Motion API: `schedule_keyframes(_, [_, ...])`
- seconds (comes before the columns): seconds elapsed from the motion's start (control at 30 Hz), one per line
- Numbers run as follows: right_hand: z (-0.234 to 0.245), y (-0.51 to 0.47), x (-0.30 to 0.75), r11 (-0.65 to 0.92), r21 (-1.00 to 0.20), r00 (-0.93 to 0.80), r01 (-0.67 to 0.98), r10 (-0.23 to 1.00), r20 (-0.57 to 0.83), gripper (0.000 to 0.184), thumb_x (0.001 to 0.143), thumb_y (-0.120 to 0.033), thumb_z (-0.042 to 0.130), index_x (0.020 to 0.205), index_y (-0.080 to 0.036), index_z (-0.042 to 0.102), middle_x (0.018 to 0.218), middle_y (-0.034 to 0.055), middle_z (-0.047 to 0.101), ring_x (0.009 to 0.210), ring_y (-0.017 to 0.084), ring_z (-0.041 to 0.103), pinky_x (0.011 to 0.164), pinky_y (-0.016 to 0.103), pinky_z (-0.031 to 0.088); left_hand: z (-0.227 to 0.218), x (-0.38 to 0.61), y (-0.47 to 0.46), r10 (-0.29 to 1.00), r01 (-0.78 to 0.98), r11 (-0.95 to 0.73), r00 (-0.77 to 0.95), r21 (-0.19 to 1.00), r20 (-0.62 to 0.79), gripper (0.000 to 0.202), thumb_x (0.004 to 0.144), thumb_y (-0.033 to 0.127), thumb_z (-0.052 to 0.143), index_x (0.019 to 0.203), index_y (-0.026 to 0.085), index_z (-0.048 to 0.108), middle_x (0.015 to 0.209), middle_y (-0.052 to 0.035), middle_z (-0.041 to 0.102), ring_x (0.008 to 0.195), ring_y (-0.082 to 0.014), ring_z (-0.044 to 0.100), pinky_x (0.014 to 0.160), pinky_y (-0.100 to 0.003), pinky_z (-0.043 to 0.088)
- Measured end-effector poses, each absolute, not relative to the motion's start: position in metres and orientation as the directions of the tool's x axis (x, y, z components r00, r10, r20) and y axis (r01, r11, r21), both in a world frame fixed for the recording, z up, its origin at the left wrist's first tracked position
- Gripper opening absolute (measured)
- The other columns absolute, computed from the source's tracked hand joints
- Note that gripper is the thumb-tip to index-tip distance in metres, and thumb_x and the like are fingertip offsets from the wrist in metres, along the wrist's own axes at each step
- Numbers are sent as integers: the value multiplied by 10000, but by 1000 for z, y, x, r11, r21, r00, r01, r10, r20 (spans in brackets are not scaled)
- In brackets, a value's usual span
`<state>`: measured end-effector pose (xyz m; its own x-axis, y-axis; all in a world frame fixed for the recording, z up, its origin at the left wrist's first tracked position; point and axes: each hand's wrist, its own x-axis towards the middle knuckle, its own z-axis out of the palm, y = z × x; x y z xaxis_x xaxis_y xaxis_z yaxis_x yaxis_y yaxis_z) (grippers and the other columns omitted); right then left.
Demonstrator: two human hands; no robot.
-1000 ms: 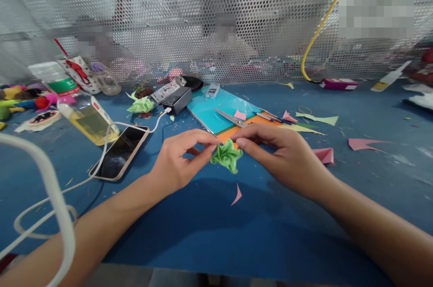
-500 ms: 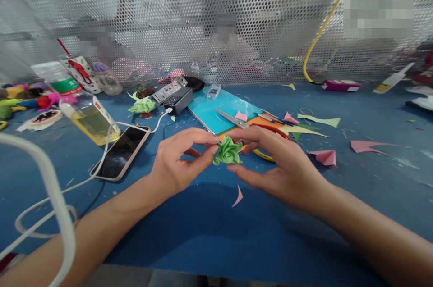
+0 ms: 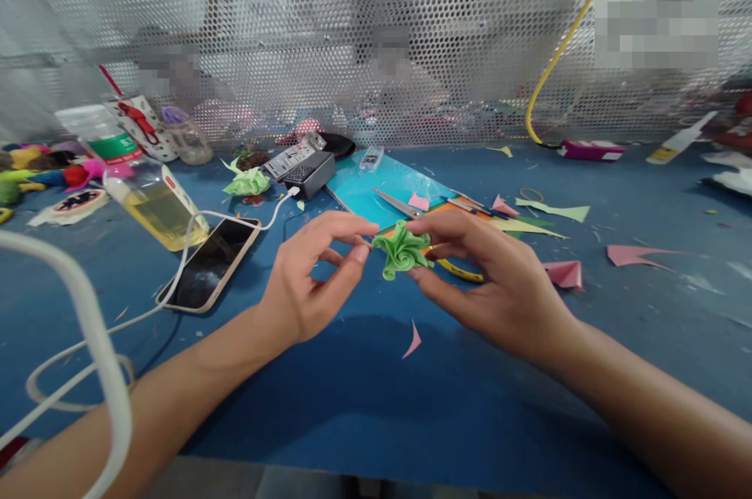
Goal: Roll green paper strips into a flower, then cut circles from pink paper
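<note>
The left hand (image 3: 311,276) has a narrow grip beside the outer petals; whether it pinches one, I cannot tell. The green paper rose (image 3: 404,252) is between both hands, above the blue worktop (image 3: 364,397). The right hand (image 3: 499,280) holds it between thumb and fingers; light pressure should spare the spiral.

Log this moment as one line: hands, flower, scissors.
left hand: at left edge of green flower | right hand: holding flower | flower: above table, spiral centre showing | scissors: partly hidden by right hand
</note>
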<state>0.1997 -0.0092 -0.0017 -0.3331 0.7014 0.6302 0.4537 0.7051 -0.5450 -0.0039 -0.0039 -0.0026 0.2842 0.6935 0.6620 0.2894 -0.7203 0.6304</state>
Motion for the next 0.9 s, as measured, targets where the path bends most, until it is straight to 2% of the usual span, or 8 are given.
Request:
schedule_keyframes(0.17, [-6,-8,198,679,-549,-278,487,716,640,280,810,-227,621,1074,-257,530,1005,31,642,842,184,649,751,343,574,-1,0,-5,792,248,-600,315,760,523,236,864,244,557,1095,200,548,1114,-90,572,918,-164,619,601,-216,560])
schedule_keyframes(0.3, [-13,-2,197,646,-538,-198,541,720,665,307,783,-245,655,1064,-247,534,989,46,630,830,187,641,726,344,572,-4,1,-1,781,304,-623,289,721,553,211,841,238,589,1044,203,544,1149,-84,543,910,-145,617,571,-180,525])
schedule_keyframes(0.4, [-17,7,197,593,-629,-95,502,761,642,348,754,-270,680,1061,-239,519,929,35,608,815,179,623,696,328,572,-4,1,1,767,380,-641,295,667,569,154,841,221,578,992,192,568,1127,-86,556,900,-139,611,561,-169,516])
schedule_keyframes(0.5, [-22,18,198,509,-768,5,388,833,554,379,727,-281,685,1050,-231,493,881,19,566,796,166,606,687,322,567,-3,0,2,777,429,-629,302,648,553,107,842,199,560,945,182,586,1117,-87,565,917,-146,606,563,-170,522])
schedule_keyframes(0.67, [-27,29,199,402,-896,8,189,912,411,413,679,-230,669,1033,-224,456,955,29,525,779,146,607,705,322,549,-1,-2,3,793,441,-608,307,660,526,87,843,200,542,913,180,590,1114,-89,568,905,-150,610,569,-190,534])
schedule_keyframes(0.8, [-27,24,195,433,-881,-47,188,900,432,407,699,-233,662,1051,-236,458,945,18,524,808,154,618,725,331,556,-3,-2,5,840,428,-542,307,723,447,144,844,265,555,963,189,585,1082,-92,592,921,-178,615,578,-228,547])
schedule_keyframes(0.9, [-28,15,191,535,-797,-107,280,843,528,397,749,-236,654,1102,-239,471,931,23,548,822,162,620,739,339,568,-9,1,8,900,313,-392,324,865,291,275,820,327,600,1054,197,539,1100,-99,607,920,-186,625,578,-246,557])
